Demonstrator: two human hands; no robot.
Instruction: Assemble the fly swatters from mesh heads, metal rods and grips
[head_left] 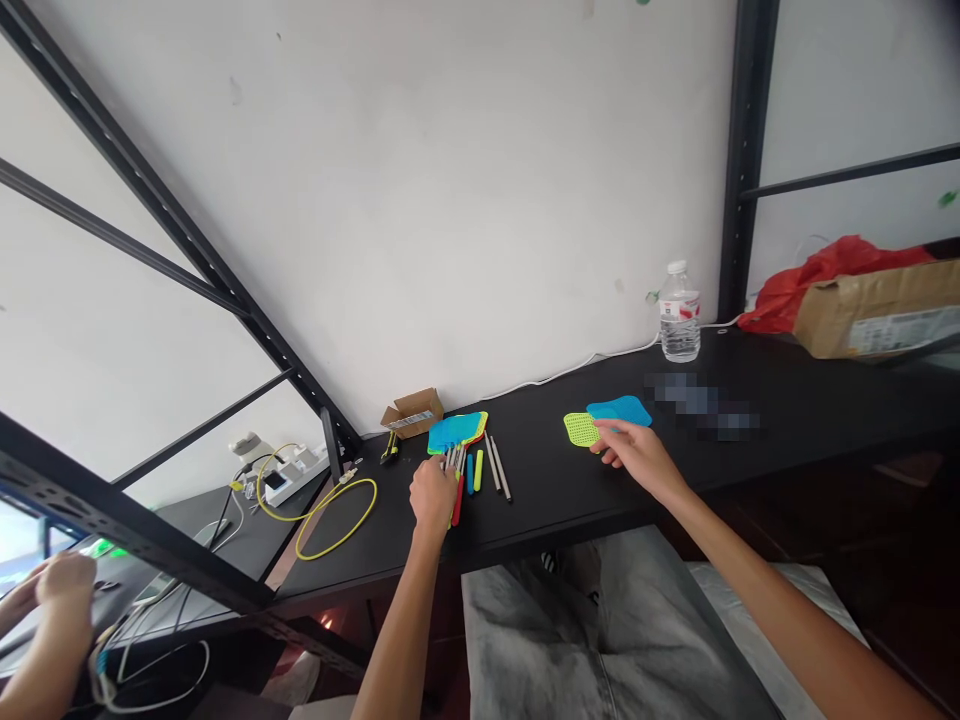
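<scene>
My left hand [433, 492] is closed over the metal rods and coloured handles of several fly swatters, its fingertips partly hidden. Their stacked blue heads [456, 432], with green and yellow edges beneath, lie just beyond it. To the right of that hand are a blue handle [470, 474], a yellow-green handle [478, 470] and two thin grey rods [498, 470]. My right hand [628, 448] pinches the edge of a yellow-green mesh swatter head [580, 429] between thumb and forefinger. Behind this hand lies a blue swatter head [621, 410], overlapping the green one.
A small open carton [414, 413] stands by the wall. A yellow cable [336, 545] loops near a power strip [296, 474] at left. A water bottle [679, 315] and a cardboard box [877, 310] stand at right. Another person's hand [67, 580] shows at far left, beyond a black metal post.
</scene>
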